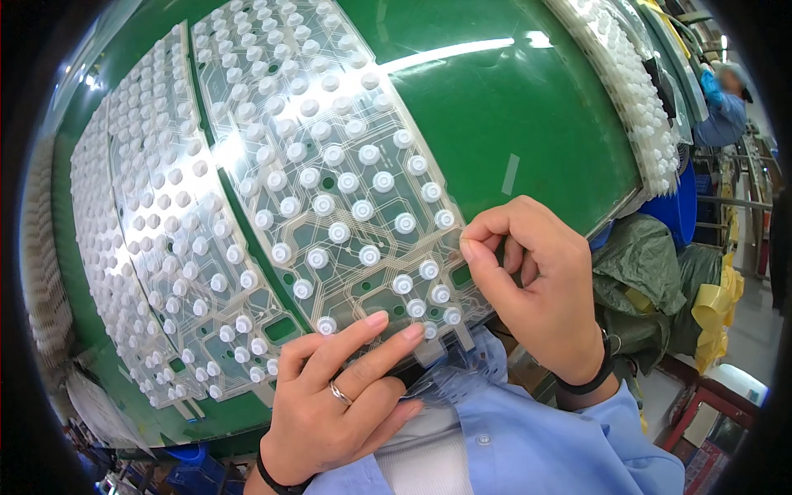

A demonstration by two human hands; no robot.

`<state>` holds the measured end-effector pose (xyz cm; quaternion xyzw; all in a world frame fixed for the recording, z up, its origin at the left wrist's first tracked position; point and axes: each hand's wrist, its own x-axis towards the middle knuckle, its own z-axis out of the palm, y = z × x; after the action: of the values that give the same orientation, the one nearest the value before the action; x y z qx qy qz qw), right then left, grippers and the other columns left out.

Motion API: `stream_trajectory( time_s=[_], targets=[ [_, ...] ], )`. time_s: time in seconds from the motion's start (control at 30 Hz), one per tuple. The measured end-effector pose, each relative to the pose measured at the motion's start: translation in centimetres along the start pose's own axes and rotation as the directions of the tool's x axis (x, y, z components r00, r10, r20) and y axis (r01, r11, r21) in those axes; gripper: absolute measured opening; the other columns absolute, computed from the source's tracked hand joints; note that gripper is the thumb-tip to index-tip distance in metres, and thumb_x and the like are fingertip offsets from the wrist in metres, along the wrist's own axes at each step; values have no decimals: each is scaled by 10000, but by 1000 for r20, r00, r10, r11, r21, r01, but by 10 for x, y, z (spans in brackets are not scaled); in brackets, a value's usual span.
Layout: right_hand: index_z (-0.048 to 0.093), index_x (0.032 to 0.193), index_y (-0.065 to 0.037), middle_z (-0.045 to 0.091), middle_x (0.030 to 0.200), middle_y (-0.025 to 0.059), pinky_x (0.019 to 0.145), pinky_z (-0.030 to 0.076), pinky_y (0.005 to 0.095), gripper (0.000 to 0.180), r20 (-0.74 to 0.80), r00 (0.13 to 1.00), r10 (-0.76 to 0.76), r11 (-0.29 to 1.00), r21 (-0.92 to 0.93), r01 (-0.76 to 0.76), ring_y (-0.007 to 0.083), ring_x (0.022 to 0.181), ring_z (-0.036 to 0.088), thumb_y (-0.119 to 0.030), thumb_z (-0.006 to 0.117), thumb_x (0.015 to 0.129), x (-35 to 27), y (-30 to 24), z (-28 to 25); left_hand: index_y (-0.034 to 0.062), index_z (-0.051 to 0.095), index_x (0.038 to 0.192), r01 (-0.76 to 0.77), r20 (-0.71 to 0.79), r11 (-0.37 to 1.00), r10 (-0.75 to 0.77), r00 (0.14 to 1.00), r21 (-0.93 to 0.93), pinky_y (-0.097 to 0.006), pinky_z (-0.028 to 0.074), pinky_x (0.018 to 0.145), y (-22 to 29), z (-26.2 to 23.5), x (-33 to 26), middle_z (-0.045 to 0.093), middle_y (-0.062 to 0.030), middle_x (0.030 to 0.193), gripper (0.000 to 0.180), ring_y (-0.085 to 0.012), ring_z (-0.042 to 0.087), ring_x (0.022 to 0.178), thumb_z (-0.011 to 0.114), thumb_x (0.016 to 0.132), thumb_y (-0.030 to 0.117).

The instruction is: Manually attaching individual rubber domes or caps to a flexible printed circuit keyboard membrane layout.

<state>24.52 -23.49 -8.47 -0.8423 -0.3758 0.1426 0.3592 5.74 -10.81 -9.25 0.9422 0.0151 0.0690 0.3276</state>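
Observation:
A clear keyboard membrane [355, 247] with printed traces and several white rubber domes lies before me on the green tabletop. My left hand [342, 396] rests at its near edge, fingers stretched out over the film and domes, a ring on one finger. At the membrane's right edge, my right hand [536, 280] is closed, thumb and index fingertip pinched on the film's rim. The exact contact between those fingertips is small and partly hidden. Loose clear film [450, 384] hangs past the near edge, over my blue clothing.
More domed membranes [157, 223] lie side by side at the left. A tall stack of domed sheets [615, 91] stands at the far right. Beside the table are a dark green plastic bag [643, 264], a blue bin [678, 206] and yellow material [716, 309]. Another person [724, 111] is at the far right.

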Motion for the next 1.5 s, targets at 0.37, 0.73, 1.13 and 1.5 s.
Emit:
stream_trajectory(
  time_s=[0.37, 0.73, 1.13, 1.5],
  targets=[
    [491, 1192, -26, 497, 905, 116, 548, 453, 325, 432, -94, 992, 88, 978, 197, -68, 218, 604, 530, -18, 682, 805, -8, 10, -1, 116, 572, 722, -13, -55, 999, 11, 998, -45, -415, 390, 871, -1, 1, 0, 667, -61, 1209, 243, -305, 559, 1163, 696, 801, 309],
    [654, 1024, -35, 615, 893, 96, 645, 503, 303, 255, 405, 876, -263, 908, 411, 82, 231, 768, 623, -83, 745, 791, -58, -34, -7, 73, 681, 814, 207, -114, 928, -252, 961, -309, -280, 486, 588, 22, -23, -31, 688, -71, 792, 208, -192, 653, 634, 818, 717, 195],
    [692, 898, -7, 633, 841, 60, 650, 454, 241, 120, 551, 829, -91, 728, 605, -322, 124, 747, 588, -43, 748, 798, -67, -31, 17, 34, 659, 776, 225, -232, 851, -367, 901, -475, -289, 434, 486, 16, -10, -72, 602, -50, 641, 107, -199, 588, 544, 741, 768, 102],
    [704, 881, 3, 665, 822, 74, 641, 450, 263, 69, 418, 893, -168, 838, 538, -95, 145, 727, 582, -43, 710, 830, -65, -47, 17, 37, 678, 777, 201, -364, 900, -350, 863, -387, -257, 423, 482, 16, -16, -66, 650, -58, 652, 243, -164, 591, 523, 815, 717, 228]
  ],
)
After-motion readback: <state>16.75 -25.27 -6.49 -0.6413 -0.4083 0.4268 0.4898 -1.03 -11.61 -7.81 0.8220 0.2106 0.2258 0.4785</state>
